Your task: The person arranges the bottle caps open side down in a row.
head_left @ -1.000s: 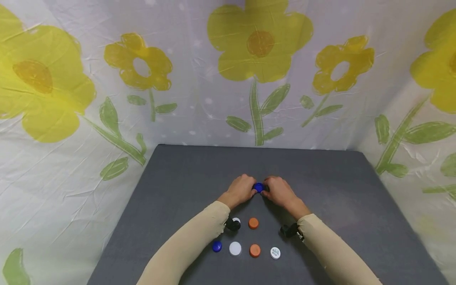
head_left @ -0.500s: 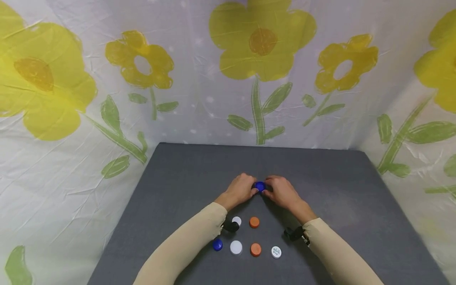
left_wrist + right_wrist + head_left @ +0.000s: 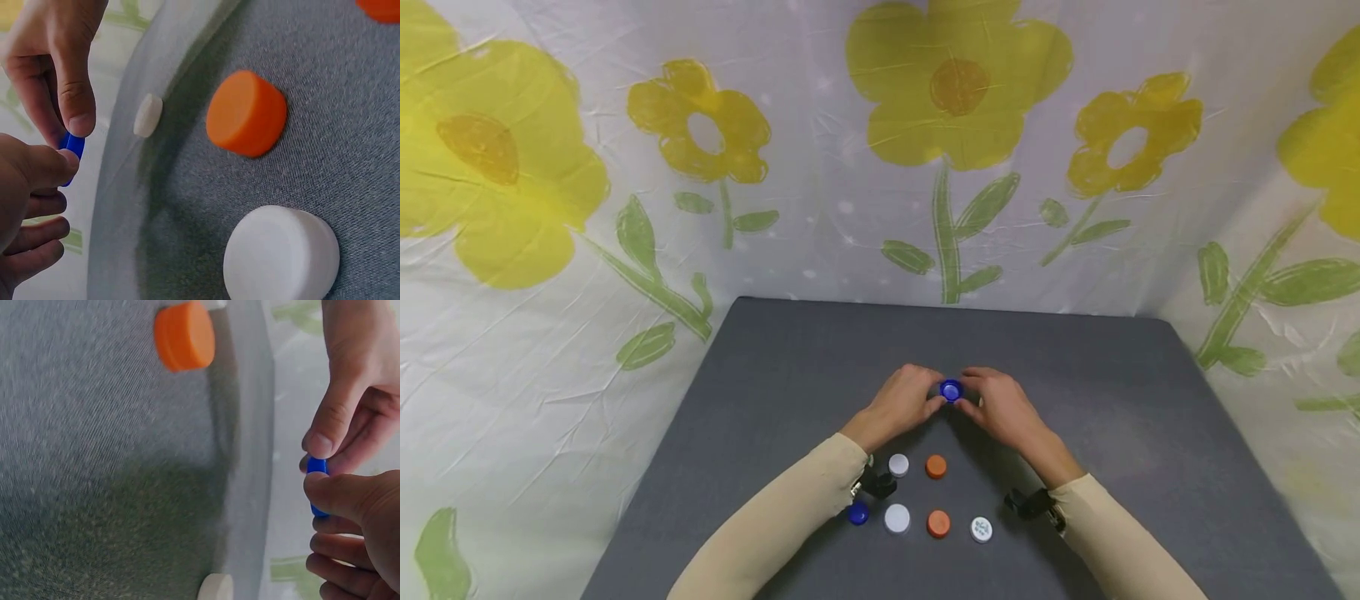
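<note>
Both hands hold a blue bottle cap (image 3: 951,391) between them, over the far half of the table. Its round face, with a paler centre, is turned to the head camera; the wrist views catch it edge-on. From the left, my left hand (image 3: 904,396) pinches the rim with thumb and fingers. On the opposite side my right hand (image 3: 1003,404) pinches it likewise. In the left wrist view the thumbs partly cover the blue cap (image 3: 75,145), and the left hand's other fingers spread below. The right wrist view has the right thumb across the blue cap (image 3: 317,465).
Nearer on the grey table (image 3: 820,350) lie a white cap (image 3: 898,465) and an orange cap (image 3: 936,466). A front row has a blue cap (image 3: 858,512), a white one (image 3: 897,518), an orange one (image 3: 938,523) and a printed white one (image 3: 981,529). A flowered curtain (image 3: 820,167) surrounds the table.
The held cap has turned so that its round face shows more fully. The forearms have spread slightly apart, uncovering the white cap by the left wrist. The caps on the table stay put.
</note>
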Demonstrator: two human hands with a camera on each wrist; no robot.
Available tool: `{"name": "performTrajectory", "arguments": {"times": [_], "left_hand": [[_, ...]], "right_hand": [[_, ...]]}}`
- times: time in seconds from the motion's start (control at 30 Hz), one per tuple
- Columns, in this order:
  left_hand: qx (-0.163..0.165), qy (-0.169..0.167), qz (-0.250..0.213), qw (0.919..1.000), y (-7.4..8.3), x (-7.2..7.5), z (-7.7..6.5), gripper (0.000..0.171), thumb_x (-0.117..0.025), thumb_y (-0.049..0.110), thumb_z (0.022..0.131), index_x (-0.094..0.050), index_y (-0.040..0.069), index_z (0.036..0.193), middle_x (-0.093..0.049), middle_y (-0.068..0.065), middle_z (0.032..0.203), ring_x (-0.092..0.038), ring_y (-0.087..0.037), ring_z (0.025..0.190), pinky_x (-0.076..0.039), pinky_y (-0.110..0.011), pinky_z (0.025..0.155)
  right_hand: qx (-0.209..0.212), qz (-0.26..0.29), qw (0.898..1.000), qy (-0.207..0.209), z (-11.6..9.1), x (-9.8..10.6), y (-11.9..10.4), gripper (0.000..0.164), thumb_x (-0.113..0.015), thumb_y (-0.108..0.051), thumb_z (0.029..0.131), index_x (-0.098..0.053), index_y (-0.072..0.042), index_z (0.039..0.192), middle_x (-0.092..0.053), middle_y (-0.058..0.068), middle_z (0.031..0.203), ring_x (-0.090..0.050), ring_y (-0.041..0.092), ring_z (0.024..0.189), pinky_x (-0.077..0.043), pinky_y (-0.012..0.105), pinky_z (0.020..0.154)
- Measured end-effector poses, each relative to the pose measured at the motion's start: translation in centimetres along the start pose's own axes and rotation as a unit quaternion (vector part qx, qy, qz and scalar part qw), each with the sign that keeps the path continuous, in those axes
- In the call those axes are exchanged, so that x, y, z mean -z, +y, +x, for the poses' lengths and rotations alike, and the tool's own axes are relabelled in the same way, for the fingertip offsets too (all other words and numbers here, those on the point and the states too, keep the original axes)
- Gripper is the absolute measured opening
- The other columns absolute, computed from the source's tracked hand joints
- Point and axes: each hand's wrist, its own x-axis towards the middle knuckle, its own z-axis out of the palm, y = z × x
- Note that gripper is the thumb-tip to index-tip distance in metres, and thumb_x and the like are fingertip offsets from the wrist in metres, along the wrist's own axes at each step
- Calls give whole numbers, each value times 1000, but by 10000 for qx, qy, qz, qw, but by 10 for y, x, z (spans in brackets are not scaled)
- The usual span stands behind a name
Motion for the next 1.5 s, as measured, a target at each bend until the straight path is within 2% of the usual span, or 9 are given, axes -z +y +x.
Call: {"name": "performTrajectory", "arguments": {"times": [0.47, 0.7, 0.87, 1.07, 1.27, 1.4, 1.5], "left_hand": [[-516, 383, -319, 9974, 8, 21, -26, 30, -85, 23, 97, -80, 6, 121, -83, -9, 117, -78, -25, 113, -62, -41, 101], [-550, 237, -417, 9973, 13, 28, -40, 32, -85, 25, 98, -80, 7, 125, -82, -7, 122, -77, -24, 118, -61, -41, 104], [-707, 166, -486, 9962, 15, 28, -47, 33, -86, 23, 98, -79, 7, 125, -82, -7, 122, -77, -23, 118, -61, -41, 105], [-904, 270, -433, 9946, 15, 27, -56, 35, -86, 24, 97, -78, 6, 127, -82, -8, 123, -77, -25, 118, -61, -42, 105], [-1191, 821, -337, 9889, 14, 24, -64, 40, -86, 21, 96, -77, 3, 131, -79, -11, 130, -76, -26, 122, -60, -41, 106], [-1527, 1195, -178, 9809, 14, 24, -66, 37, -88, 17, 95, -78, 4, 128, -80, -10, 128, -76, -24, 119, -61, -40, 105], [-1816, 1418, 14, 9731, 14, 24, -67, 31, -88, 16, 94, -80, 5, 122, -81, -8, 123, -77, -23, 115, -61, -38, 103]], "right_hand": [[121, 319, 9988, 346, -19, 17, -19, 39, -92, -15, 89, -80, 2, 123, -77, 21, 130, -75, 41, 120, -62, 57, 99], [346, 585, 9963, 519, -31, 15, -22, 43, -94, -14, 87, -80, 0, 125, -78, 18, 129, -76, 38, 118, -62, 56, 98], [496, 810, 9938, 570, -39, 11, -22, 45, -94, -12, 86, -79, -1, 127, -78, 16, 128, -76, 36, 118, -62, 56, 97], [567, 986, 9918, 590, -45, 7, -24, 42, -91, -16, 89, -79, -3, 126, -80, 12, 125, -77, 32, 117, -63, 54, 97], [278, 1331, 9888, 611, -48, 8, -24, 38, -89, -15, 91, -78, -6, 126, -81, 7, 122, -78, 29, 114, -63, 53, 96], [-218, 1769, 9836, 265, -49, 11, -25, 30, -87, -21, 95, -80, -13, 123, -82, -2, 117, -78, 28, 110, -62, 54, 96], [-581, 2099, 9760, -40, -50, 14, -29, 24, -83, -26, 98, -82, -16, 120, -82, -6, 113, -78, 29, 110, -60, 57, 98]]}}
